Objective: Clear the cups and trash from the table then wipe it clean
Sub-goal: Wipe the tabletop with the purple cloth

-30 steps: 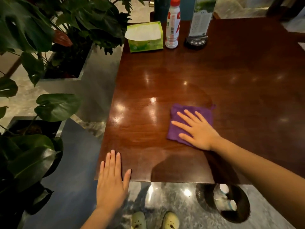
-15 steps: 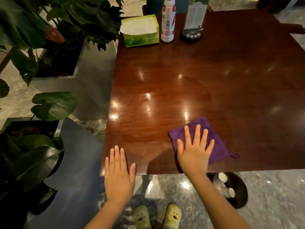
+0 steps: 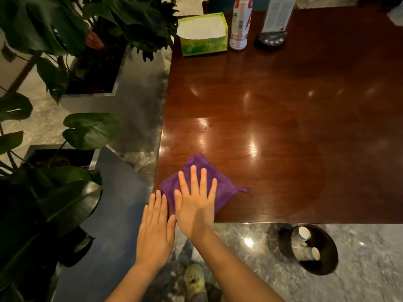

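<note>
The right hand (image 3: 196, 205) lies flat, fingers spread wide, pressing down on the purple cloth (image 3: 194, 186) rather than gripping it; the cloth sits at the near left corner of the dark, glossy wooden table (image 3: 272, 127), its small loop poking out to the right of the hand. Just left of that hand, thumb nearly touching it, the left hand (image 3: 156, 232) is also flat and open, its fingertips at the table corner and its palm out past the edge, holding nothing. Beyond the pressing hand the tabletop shines with ceiling-light reflections and a broad darker patch. At the far edge stand a green tissue box (image 3: 202, 34), a white bottle (image 3: 241, 25) and a sign holder (image 3: 272, 29) on a dark base; bottle and sign are cut off by the frame top and their print is unreadable. To the right of the hands and below table level, a dark round bin (image 3: 314, 250) on the marbled stone floor (image 3: 359, 258) holds cups (image 3: 304, 233). Left of the hands, large-leaved plants (image 3: 65, 51) in metal planters crowd the view. A pale shoe (image 3: 194, 280) shows between the forearms.
</note>
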A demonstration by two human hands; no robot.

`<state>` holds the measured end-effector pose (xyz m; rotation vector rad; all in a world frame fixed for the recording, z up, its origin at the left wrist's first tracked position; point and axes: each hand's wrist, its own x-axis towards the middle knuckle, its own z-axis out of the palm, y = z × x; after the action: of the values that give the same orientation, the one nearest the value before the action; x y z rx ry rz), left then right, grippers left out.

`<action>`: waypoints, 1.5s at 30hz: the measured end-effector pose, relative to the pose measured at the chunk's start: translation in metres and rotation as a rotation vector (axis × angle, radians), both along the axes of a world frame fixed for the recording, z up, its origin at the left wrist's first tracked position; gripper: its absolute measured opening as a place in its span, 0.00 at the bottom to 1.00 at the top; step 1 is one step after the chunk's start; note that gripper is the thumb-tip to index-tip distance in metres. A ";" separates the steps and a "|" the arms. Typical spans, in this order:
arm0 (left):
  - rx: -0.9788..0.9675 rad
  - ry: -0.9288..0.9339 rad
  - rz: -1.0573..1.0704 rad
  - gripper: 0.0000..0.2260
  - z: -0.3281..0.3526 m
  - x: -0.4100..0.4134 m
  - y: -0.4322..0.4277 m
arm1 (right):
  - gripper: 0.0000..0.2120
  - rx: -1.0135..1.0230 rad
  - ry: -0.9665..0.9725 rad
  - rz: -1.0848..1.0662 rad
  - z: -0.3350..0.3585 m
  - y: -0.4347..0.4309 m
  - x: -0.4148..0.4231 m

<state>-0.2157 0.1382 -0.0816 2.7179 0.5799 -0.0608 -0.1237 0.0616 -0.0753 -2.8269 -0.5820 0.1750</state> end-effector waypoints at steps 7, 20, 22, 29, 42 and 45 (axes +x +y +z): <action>-0.485 -0.184 0.218 0.30 0.020 0.005 -0.004 | 0.21 0.080 -0.024 0.178 0.009 -0.007 -0.004; -0.727 -0.341 0.554 0.18 0.074 0.037 0.014 | 0.38 0.146 0.354 0.477 0.054 -0.019 0.052; -0.849 -0.363 0.436 0.17 0.092 0.046 0.013 | 0.36 0.220 0.447 0.473 0.056 -0.023 0.073; -0.990 -0.454 0.086 0.15 0.136 0.086 0.008 | 0.09 0.476 0.393 0.423 0.108 -0.084 0.130; -0.911 -0.197 0.012 0.13 0.053 0.090 -0.051 | 0.07 0.331 0.533 0.112 0.078 -0.196 0.111; -0.738 -0.258 0.078 0.11 0.045 0.096 -0.056 | 0.10 0.279 0.366 0.005 0.059 -0.186 0.110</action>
<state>-0.1202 0.0822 -0.0367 1.9476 0.4656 0.0809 -0.0140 -0.1247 -0.0164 -2.4414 -0.4867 0.5526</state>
